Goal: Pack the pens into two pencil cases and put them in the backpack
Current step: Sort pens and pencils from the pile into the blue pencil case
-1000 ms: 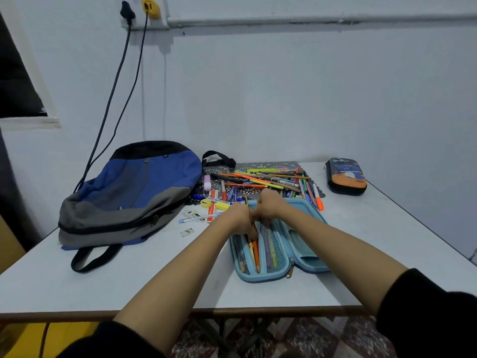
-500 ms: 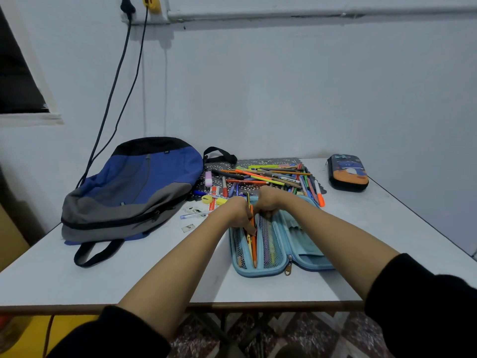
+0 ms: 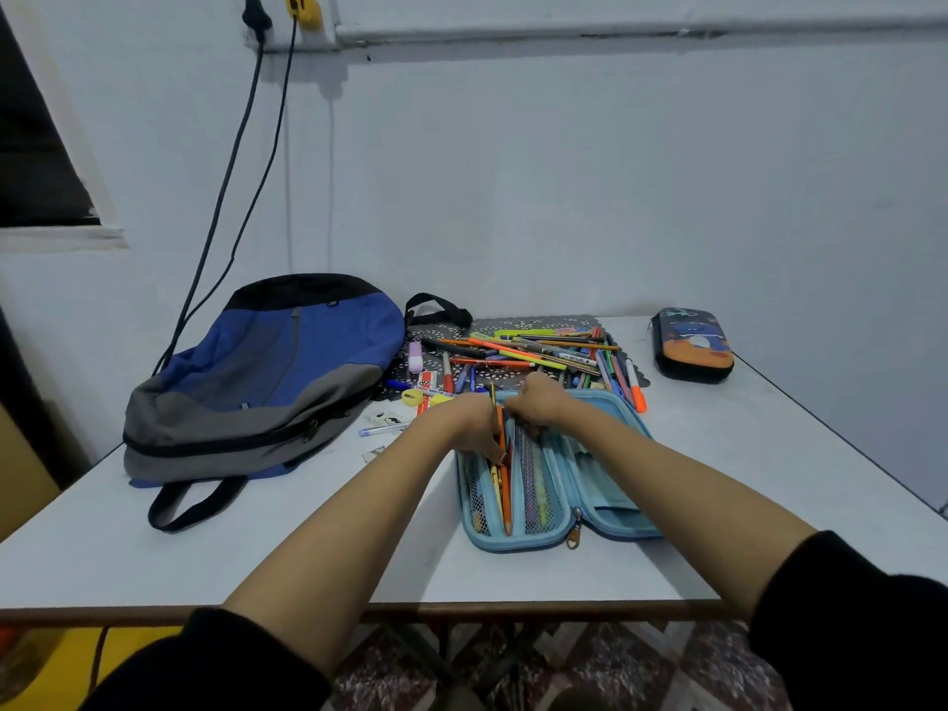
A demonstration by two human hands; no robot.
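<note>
Table (image 3: pixel 308 556) under open pencil case (image 3: pixel 546 484)

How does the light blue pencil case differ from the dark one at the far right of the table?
The light blue pencil case lies open, pens in its mesh pocket; the dark pencil case is closed. The light blue one is plain; the dark one bears an orange and blue picture. Both lie on the table.
</note>
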